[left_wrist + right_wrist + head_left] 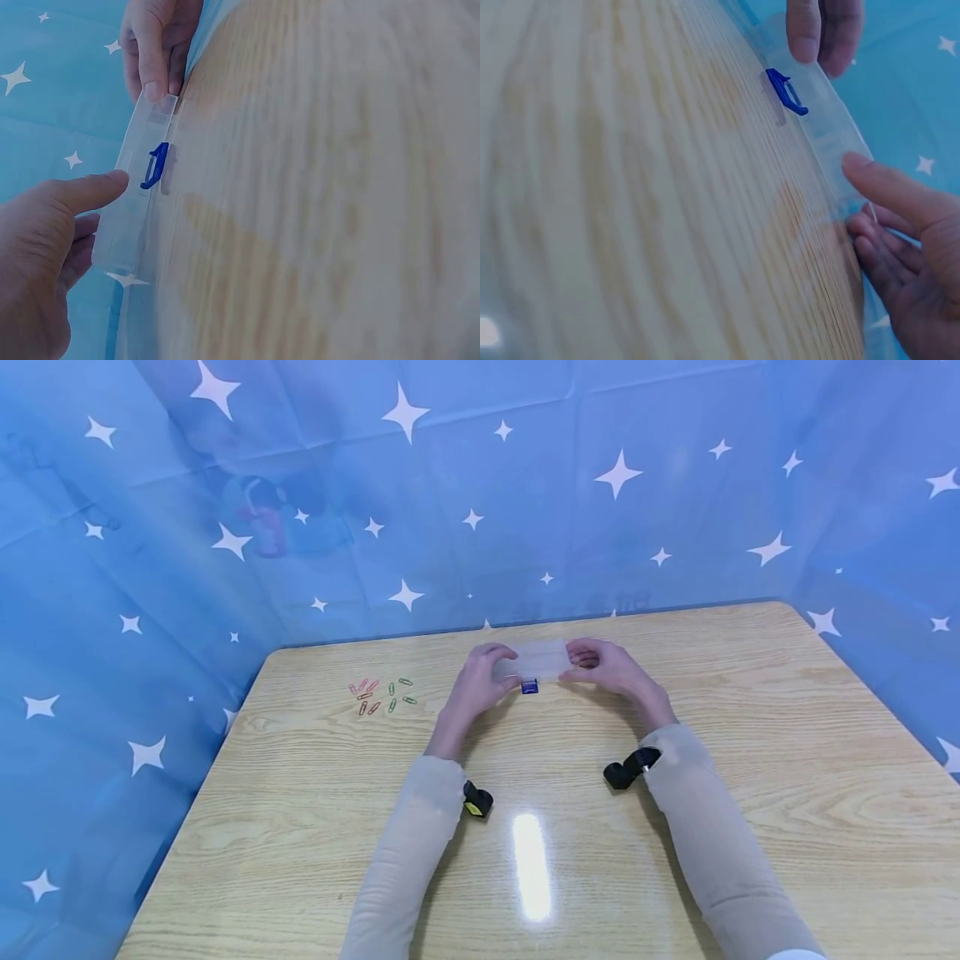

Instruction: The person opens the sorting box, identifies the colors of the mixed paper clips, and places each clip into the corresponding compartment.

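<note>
A clear plastic box (534, 658) with a blue latch (529, 687) on its near side is at the back middle of the table. My left hand (481, 678) grips its left end, thumb on the near side and fingers behind. At the opposite end, my right hand (606, 667) holds the box the same way. In the left wrist view the latch (156, 166) hangs out from the box's long side, close over the wood. The right wrist view has my right thumb (881, 184) on the box near its corner.
Left of the box, pink and red paper clips (364, 697) lie in a loose group, with several green paper clips (392, 688) beside them. The wooden table (300, 827) ends at a blue curtain (450, 485) with white stars behind it.
</note>
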The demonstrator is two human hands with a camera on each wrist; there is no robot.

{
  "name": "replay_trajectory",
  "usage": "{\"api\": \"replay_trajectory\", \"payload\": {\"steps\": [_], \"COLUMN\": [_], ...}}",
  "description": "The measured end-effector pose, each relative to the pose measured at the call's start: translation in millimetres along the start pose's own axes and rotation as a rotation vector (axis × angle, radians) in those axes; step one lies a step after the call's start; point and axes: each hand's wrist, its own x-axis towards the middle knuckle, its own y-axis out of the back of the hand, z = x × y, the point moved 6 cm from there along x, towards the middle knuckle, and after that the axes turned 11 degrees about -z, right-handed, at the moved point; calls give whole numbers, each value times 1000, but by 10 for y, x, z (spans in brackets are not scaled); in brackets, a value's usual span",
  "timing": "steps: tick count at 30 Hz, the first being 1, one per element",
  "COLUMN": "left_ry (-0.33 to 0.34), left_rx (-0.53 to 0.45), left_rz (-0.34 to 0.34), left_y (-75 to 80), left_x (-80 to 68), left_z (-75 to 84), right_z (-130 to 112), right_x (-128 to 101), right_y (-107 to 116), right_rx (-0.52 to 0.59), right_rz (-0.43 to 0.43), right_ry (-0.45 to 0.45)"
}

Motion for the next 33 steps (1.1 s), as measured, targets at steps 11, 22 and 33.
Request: {"api": "replay_trajectory", "payload": {"steps": [11,22,33], "left_ry": [42,79,88], "left_rx": [8,-6,-56], "left_rz": [15,-14,-12], "left_y": [40,50,70], "left_x": [-32,-21,-43], "left_z": [-95,-180,-176], "right_z": [2,0,65], "right_x": [-17,-6,-13], "right_y": [4,-2,-3], "right_rx": [-5,7,78], "right_rz": [-10,-11,-17], "right_ry": [10,17,22]}}
